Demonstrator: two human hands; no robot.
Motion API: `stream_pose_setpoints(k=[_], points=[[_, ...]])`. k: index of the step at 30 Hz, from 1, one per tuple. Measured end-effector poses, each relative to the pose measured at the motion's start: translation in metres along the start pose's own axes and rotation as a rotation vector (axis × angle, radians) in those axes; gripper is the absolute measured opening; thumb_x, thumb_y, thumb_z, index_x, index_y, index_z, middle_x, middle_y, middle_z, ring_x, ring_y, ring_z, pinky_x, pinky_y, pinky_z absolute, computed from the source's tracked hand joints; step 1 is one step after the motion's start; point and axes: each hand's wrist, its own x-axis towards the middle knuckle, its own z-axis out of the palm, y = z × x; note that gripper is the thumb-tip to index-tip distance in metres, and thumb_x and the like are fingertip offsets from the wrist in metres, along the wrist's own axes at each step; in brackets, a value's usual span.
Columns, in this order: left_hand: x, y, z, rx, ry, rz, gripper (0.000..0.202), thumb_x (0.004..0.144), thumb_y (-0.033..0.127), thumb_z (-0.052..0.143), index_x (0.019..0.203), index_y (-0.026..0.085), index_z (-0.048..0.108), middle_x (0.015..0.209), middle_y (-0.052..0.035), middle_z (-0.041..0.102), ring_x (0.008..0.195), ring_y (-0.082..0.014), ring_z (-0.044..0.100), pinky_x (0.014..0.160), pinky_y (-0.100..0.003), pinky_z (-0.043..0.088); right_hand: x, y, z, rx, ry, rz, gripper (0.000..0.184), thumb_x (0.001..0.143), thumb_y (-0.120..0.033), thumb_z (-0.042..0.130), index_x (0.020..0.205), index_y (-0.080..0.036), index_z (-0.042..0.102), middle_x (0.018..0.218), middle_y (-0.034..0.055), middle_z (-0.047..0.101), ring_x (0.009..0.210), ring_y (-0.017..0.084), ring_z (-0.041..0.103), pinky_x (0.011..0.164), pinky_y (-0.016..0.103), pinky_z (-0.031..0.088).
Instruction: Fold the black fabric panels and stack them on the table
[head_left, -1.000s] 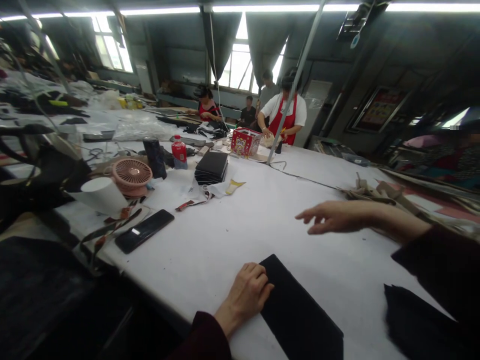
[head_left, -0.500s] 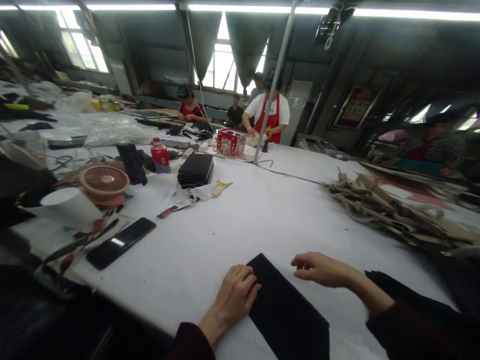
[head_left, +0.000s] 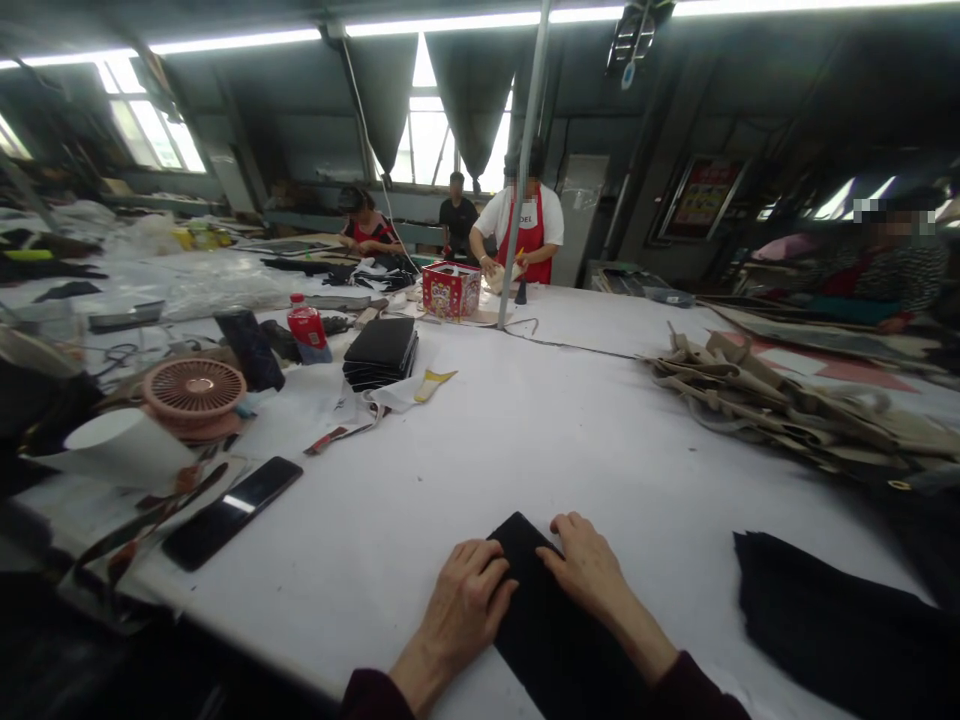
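Note:
A flat black fabric piece (head_left: 555,640) lies on the white table (head_left: 525,440) right in front of me. My left hand (head_left: 465,605) rests on its left edge with the fingers curled down onto the cloth. My right hand (head_left: 589,565) lies flat on the fabric's far corner, fingers stretched out, pressing it down. The two hands nearly touch. A second pile of black fabric (head_left: 840,620) sits to my right.
A black phone (head_left: 232,512), a pink fan (head_left: 195,395), a white paper cup (head_left: 124,445), a red bottle (head_left: 307,325) and stacked black pieces (head_left: 381,350) are at left. Beige straps (head_left: 765,400) are heaped at right. People work at the table's far end.
My right hand came back from a reach to the far right and settled onto the black fabric beside my left hand. The view shifted slightly rightward.

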Motion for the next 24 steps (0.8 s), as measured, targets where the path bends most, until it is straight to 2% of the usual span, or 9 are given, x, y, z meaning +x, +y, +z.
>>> stream_pose_setpoints(k=[6, 11, 16, 21, 24], points=[[0.001, -0.001, 0.000, 0.014, 0.019, 0.005, 0.010, 0.088, 0.016, 0.058, 0.096, 0.019, 0.063, 0.108, -0.0083, 0.062, 0.099, -0.0253, 0.058, 0.088, -0.044, 0.050, -0.001, 0.001, 0.006, 0.003, 0.026, -0.005, 0.017, 0.088, -0.033, 0.057, 0.098, -0.019, 0.059, 0.103, 0.0089, 0.061, 0.100, 0.026, 0.053, 0.083, 0.034, 0.039], [0.001, 0.001, 0.000, 0.015, -0.002, -0.002, 0.013, 0.089, 0.017, 0.058, 0.100, 0.020, 0.063, 0.109, -0.0074, 0.063, 0.101, -0.0244, 0.057, 0.090, -0.043, 0.048, 0.006, 0.014, 0.006, 0.112, -0.015, 0.017, 0.024, 0.089, -0.037, 0.056, 0.101, -0.016, 0.061, 0.104, 0.0099, 0.062, 0.101, 0.025, 0.054, 0.085, 0.032, 0.038], [0.007, 0.004, -0.015, 0.010, -0.076, -0.061, 0.014, 0.089, 0.021, 0.062, 0.102, 0.022, 0.064, 0.114, -0.0047, 0.062, 0.106, -0.0230, 0.056, 0.095, -0.041, 0.045, 0.007, 0.028, 0.001, 0.161, -0.026, 0.070, 0.029, 0.088, -0.039, 0.054, 0.102, -0.015, 0.063, 0.102, 0.0095, 0.063, 0.099, 0.023, 0.056, 0.082, 0.030, 0.038], [0.044, -0.004, -0.037, 0.070, -0.226, -0.150, 0.006, 0.086, 0.021, 0.064, 0.092, 0.022, 0.064, 0.103, -0.0020, 0.063, 0.096, -0.0205, 0.059, 0.089, -0.037, 0.046, 0.007, 0.015, 0.004, 0.119, 0.014, 0.065, 0.022, 0.087, -0.036, 0.058, 0.097, -0.017, 0.063, 0.100, 0.0078, 0.063, 0.098, 0.023, 0.056, 0.080, 0.031, 0.036], [0.077, -0.014, -0.034, 0.095, -0.329, -0.139, 0.012, 0.085, 0.021, 0.064, 0.096, 0.022, 0.064, 0.105, -0.0025, 0.061, 0.097, -0.0206, 0.059, 0.088, -0.034, 0.048, 0.009, -0.002, 0.010, 0.051, 0.071, 0.081, 0.018, 0.085, -0.033, 0.063, 0.096, -0.019, 0.061, 0.100, 0.0069, 0.062, 0.100, 0.025, 0.054, 0.081, 0.034, 0.034]])
